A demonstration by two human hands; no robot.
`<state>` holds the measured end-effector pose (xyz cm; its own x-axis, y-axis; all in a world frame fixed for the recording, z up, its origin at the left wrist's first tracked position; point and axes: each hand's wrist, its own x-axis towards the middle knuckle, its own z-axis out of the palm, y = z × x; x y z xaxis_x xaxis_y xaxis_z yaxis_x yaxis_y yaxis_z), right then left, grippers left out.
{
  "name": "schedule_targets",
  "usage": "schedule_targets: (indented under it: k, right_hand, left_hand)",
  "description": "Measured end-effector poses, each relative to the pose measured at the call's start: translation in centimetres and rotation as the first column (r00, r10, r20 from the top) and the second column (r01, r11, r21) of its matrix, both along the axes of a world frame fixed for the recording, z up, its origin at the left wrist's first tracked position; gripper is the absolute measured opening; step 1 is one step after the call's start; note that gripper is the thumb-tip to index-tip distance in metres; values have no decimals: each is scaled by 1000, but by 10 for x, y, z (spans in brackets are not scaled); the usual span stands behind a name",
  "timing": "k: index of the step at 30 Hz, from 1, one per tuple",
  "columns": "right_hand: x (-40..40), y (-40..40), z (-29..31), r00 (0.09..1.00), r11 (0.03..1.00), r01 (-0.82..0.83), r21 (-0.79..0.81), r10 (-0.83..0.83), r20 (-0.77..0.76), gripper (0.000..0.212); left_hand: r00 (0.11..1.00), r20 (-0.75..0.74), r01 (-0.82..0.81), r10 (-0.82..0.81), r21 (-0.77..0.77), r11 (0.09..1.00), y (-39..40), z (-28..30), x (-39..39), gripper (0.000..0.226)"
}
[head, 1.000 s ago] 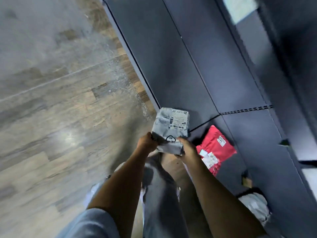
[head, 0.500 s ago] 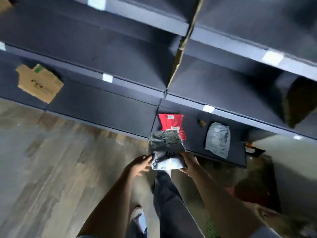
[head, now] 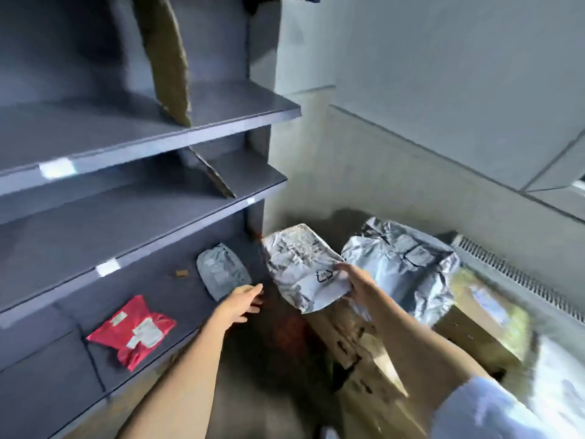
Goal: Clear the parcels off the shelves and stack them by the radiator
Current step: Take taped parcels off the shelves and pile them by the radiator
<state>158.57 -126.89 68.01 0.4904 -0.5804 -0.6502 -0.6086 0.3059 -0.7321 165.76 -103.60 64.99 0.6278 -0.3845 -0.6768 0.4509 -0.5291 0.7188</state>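
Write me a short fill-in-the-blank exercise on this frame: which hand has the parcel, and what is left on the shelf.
1. The crumpled grey parcel is held by the ____ hand alone.
2. The left hand is ____, holding nothing.
3. On the bottom shelf lie a small grey parcel and a ____ parcel.
4. The ribbed radiator runs along the ____ side of the view.

Missing words: right; open; red; right
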Motion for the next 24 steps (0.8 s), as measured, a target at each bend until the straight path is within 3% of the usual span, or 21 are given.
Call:
schedule_targets:
  k: [5, 8, 12, 16, 19, 22, 24]
  right_hand:
    - [-59, -141, 4, 969, 973, 233, 11, -233, 86, 10]
    - [-79, -193, -8, 982, 988, 152, 26, -153, 106, 12]
    - [-76, -236, -16, 995, 989, 102, 103, -99, -32, 12]
    - [-70, -251, -26, 972, 996, -70, 47, 79, -220, 11]
    - [-61, -252, -33, 967, 992, -114, -60, 97, -236, 11]
    - [-48, -246, -38, 967, 953, -166, -255, 106, -233, 25]
    - [-39, -239, -41, 961, 913, -216, -346, 137, -239, 16]
  left_hand:
    - [980, 32, 196, -196, 24, 980, -147, 11, -11, 44]
    - [967, 51, 249, -251, 38, 968, -223, 13, -29, 42]
    - [962, 170, 214, -214, 20, 977, -289, 13, -44, 25]
    - [952, 194, 218, -236, 108, 970, -304, 7, -41, 21]
    - [960, 167, 195, -224, 173, 965, -293, -1, -35, 22]
    - [975, 132, 151, -180, 203, 968, -279, -10, -27, 21]
    - [980, 127, 123, -154, 222, 967, -273, -13, -25, 21]
